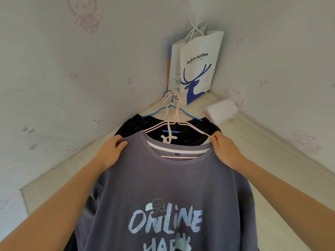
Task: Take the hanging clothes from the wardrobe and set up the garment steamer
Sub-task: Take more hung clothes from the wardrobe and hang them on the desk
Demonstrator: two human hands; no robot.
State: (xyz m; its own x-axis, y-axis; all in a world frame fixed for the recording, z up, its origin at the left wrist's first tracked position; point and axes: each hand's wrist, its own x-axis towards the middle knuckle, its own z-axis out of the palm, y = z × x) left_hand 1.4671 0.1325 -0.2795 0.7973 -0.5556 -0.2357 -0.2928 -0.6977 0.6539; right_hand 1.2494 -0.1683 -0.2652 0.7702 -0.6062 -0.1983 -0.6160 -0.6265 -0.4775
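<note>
Purple T-shirt (pixel 172 187) hangs on a pink hanger (pixel 194 129); my left grip (pixel 110 151) and right grip (pixel 225 151) each clamp a shoulder.

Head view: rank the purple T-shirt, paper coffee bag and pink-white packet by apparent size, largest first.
1. purple T-shirt, largest, though its nearness to the camera inflates it.
2. paper coffee bag.
3. pink-white packet.

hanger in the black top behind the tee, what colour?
Blue hanger, clear in the head view; the purple tee in front uses a pink hanger.
</note>
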